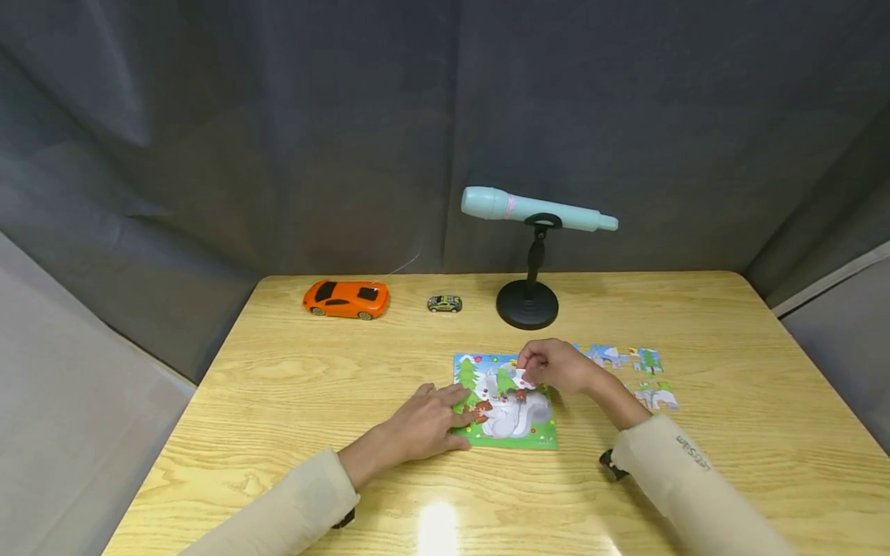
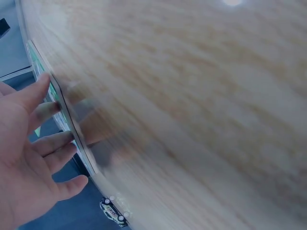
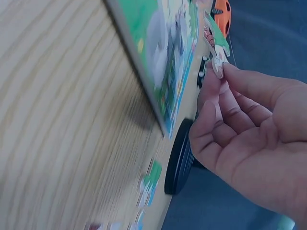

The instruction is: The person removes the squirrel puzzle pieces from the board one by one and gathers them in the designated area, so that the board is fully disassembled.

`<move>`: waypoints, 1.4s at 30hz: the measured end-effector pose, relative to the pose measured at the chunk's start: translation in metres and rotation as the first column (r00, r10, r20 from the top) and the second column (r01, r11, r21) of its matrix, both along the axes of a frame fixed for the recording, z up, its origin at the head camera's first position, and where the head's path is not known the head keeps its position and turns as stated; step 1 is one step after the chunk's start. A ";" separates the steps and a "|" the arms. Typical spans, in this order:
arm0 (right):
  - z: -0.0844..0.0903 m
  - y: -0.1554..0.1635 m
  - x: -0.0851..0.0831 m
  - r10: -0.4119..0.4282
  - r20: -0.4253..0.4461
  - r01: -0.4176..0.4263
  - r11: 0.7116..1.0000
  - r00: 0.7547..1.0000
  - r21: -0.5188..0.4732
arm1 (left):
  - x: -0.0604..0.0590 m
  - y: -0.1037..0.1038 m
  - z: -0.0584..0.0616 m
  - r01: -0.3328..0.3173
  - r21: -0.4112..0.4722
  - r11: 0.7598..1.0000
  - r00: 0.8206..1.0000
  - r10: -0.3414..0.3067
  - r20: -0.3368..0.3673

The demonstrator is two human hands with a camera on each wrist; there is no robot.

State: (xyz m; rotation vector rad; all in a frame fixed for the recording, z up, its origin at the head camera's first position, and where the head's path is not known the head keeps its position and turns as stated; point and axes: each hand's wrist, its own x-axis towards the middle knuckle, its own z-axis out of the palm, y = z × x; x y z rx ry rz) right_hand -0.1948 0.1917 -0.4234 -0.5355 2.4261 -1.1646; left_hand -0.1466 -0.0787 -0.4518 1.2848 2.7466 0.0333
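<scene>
A jigsaw puzzle with a squirrel picture and green border lies on the table in the head view. My left hand rests on its left side with the fingers fairly straight. In the left wrist view, the spread fingertips reach over the board's edge. Over the puzzle's upper right, my right hand pinches a puzzle piece between thumb and forefinger. That piece, white and green with a bit of red-brown, is held off the board in the right wrist view. The picture beneath it is partly hidden.
Several loose puzzle pieces lie right of the board, some behind my right hand. Along the table's back stand an orange toy car, a small dark toy car and a light-blue microphone on a black stand.
</scene>
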 end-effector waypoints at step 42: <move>-0.017 0.078 0.007 -0.138 -0.039 0.144 0.964 0.990 0.223 | -0.001 0.003 -0.001 0.070 -0.003 0.998 0.991 -0.070 -0.115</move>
